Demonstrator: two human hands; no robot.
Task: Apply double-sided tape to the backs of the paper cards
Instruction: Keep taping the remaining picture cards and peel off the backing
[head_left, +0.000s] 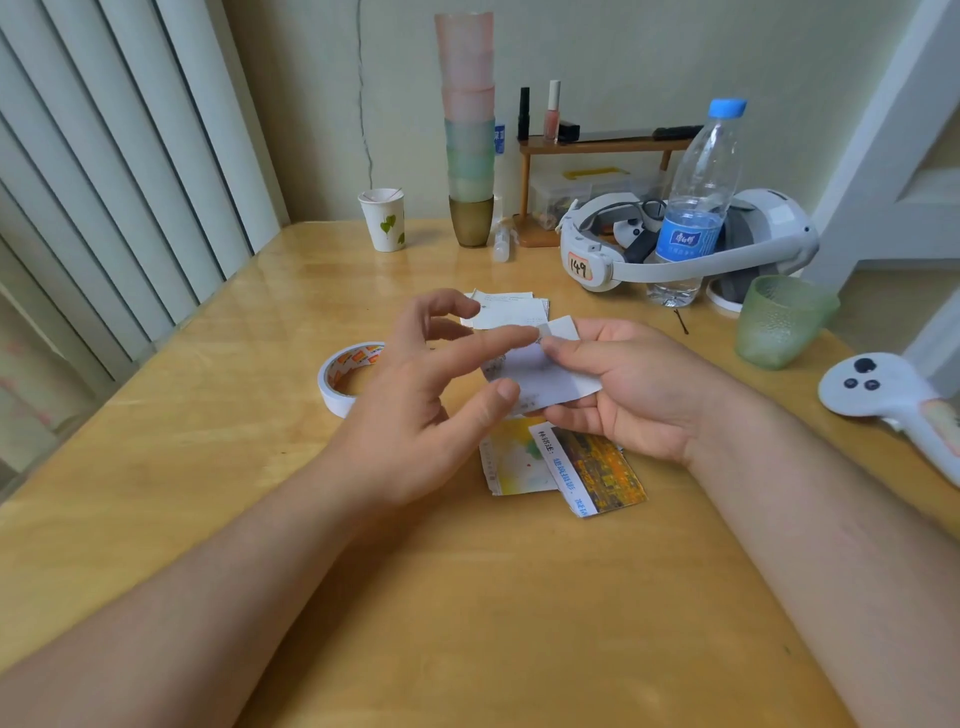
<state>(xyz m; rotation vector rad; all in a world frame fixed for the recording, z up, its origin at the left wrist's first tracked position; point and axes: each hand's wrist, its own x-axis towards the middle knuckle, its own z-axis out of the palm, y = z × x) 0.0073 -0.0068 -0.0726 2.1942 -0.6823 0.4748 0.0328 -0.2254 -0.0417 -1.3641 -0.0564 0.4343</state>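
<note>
The right hand (628, 389) holds a white paper card (545, 374) above the wooden surface (467, 597), fingers curled round its edge and thumb on top. The left hand (421, 410) has its fingers spread, with the pointer finger pressing near the card's top edge. The tape roll (343, 376) lies on the surface, just left of the left hand. Two picture cards (566, 467) lie under the hands, and a white pile of cards (511, 309) sits behind them.
</note>
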